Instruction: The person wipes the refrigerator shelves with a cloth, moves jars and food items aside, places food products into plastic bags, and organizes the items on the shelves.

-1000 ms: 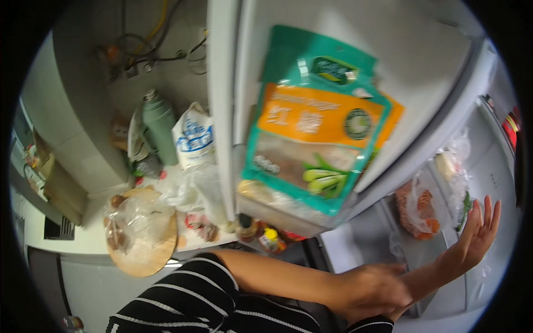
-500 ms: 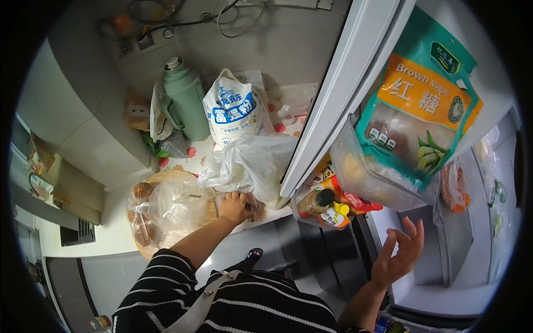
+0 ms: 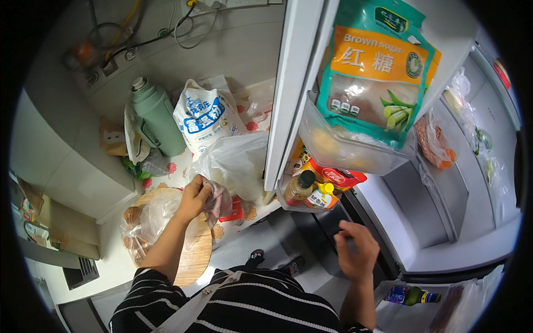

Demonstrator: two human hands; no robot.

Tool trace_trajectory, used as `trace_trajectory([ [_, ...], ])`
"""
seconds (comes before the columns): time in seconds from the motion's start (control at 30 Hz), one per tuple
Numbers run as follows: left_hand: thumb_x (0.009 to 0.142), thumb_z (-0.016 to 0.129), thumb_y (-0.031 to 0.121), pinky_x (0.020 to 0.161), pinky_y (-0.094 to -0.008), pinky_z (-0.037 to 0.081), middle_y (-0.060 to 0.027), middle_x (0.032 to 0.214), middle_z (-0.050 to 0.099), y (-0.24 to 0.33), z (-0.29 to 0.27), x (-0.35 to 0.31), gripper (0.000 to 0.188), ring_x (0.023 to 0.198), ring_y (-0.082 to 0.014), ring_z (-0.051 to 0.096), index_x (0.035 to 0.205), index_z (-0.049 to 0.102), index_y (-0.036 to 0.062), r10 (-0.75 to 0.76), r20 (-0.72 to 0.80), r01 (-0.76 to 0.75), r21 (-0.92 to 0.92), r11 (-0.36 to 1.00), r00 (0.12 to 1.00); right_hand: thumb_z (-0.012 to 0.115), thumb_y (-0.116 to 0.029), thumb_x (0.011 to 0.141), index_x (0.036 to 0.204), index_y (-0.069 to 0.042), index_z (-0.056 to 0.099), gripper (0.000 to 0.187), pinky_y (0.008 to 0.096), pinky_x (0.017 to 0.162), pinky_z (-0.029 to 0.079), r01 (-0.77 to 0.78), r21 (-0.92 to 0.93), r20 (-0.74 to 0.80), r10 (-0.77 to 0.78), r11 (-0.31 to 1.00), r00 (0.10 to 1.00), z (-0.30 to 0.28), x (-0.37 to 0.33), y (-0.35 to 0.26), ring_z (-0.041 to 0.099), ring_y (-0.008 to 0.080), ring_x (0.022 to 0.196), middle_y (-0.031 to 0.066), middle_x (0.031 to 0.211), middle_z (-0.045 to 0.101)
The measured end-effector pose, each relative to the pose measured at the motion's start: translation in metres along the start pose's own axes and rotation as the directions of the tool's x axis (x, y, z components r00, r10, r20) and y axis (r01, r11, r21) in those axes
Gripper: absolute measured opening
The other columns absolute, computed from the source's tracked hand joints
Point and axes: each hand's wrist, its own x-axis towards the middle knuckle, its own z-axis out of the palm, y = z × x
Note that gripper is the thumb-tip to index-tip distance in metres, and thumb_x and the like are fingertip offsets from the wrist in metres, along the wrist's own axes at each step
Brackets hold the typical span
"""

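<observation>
Cloth point(image 3: 219, 205), pinkish-grey and crumpled, is in the left hand point(image 3: 193, 198), over the near edge of the counter; can't tell if its lower end touches. Left fingers bent and pressed together, pinching the cloth against the thumb. Red packet point(image 3: 235, 210) just beside the cloth, on a floral cover point(image 3: 226, 231). White plastic bag point(image 3: 239, 161) right behind it, flour sack point(image 3: 204, 119) upright behind that, green flask point(image 3: 158, 119) to the sack's left. Round wooden board point(image 3: 194, 252) under the left forearm, clear bag with brown round items point(image 3: 133, 222) on its left part.

Right hand point(image 3: 358, 251) in mid-air, well apart from the cloth, near the open fridge door; fingers loosely curled, can't tell if the tips meet the thumb. Door bins above it: teal-and-orange pouch point(image 3: 375, 77) in the upper, dark-capped jar point(image 3: 300, 188) in the lower. Green bottle point(image 3: 413, 296) lies at lower right.
</observation>
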Motion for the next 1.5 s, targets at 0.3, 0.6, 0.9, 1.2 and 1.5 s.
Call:
trace_trajectory([
  [0.3, 0.095, 0.049, 0.017, 0.061, -0.0208, 0.043, 0.0019, 0.083, 0.057, 0.064, 0.044, -0.025, 0.01, 0.072, -0.0066, 0.051, 0.098, 0.054, 0.0081, 0.029, 0.336, 0.134, -0.452, 0.882, 0.941, 0.078, -0.019, 0.074, 0.147, -0.018, 0.021, 0.092, 0.0431, 0.097, 0.042, -0.661, 0.46, 0.722, 0.183, 0.593, 0.667, 0.086, -0.05, 0.009, 0.041, 0.0276, 0.127, 0.014, 0.143, 0.036],
  [0.6, 0.083, 0.063, 0.008, 0.069, -0.0256, 0.046, -0.0076, 0.089, 0.061, 0.222, 0.219, -0.056, 0.01, 0.078, -0.0134, 0.058, 0.089, 0.058, 0.0022, 0.644, 0.505, -0.285, -0.614, 0.736, 0.575, 0.08, -0.006, 0.066, 0.14, -0.002, 0.03, 0.089, 0.0309, 0.096, 0.039, -0.243, 0.796, 0.011, 0.389, 0.554, 0.921, -0.003, -0.056, 0.014, 0.05, 0.0157, 0.11, 0.007, 0.124, 0.05],
  [0.9, 0.08, 0.067, 0.01, 0.052, -0.0198, 0.041, 0.0015, 0.067, 0.056, 0.445, 0.366, 0.018, 0.012, 0.059, -0.0042, 0.05, 0.076, 0.058, 0.0033, 0.726, 0.402, -0.133, -0.82, 0.556, 0.558, 0.068, -0.036, 0.084, 0.103, 0.003, 0.062, 0.044, 0.0263, 0.069, 0.046, 0.04, 0.437, -0.622, 0.269, 0.899, 0.736, -0.21, 0.066, 0.024, 0.055, 0.0108, 0.078, 0.0036, 0.092, 0.063],
  [1.2, 0.087, 0.065, 0.03, 0.064, -0.0269, 0.046, -0.0048, 0.077, 0.065, 0.642, 0.442, 0.102, 0.026, 0.069, -0.0113, 0.057, 0.086, 0.065, 0.0041, 0.759, -0.25, -0.444, -0.894, 0.058, 0.602, 0.065, -0.027, 0.086, 0.094, 0.004, 0.065, 0.032, 0.0268, 0.069, 0.047, 0.403, 0.046, -0.913, -0.126, 0.914, 0.389, -0.405, 0.26, 0.003, 0.056, 0.0098, 0.077, 0.0061, 0.083, 0.063],
  [1.5, 0.087, 0.054, 0.015, 0.102, -0.0497, 0.028, -0.0059, 0.09, 0.063, 0.623, 0.525, 0.2, 0.008, 0.089, -0.0256, 0.059, 0.09, 0.058, 0.0093, 0.808, -0.526, -0.942, 0.035, 0.333, 0.266, 0.055, -0.019, 0.082, 0.083, -0.008, 0.06, 0.012, 0.0398, 0.062, 0.051, -0.535, -0.845, -0.411, -0.63, -0.008, 0.659, -0.54, 0.317, 0.076, 0.062, 0.0294, 0.071, 0.0128, 0.078, 0.058],
])
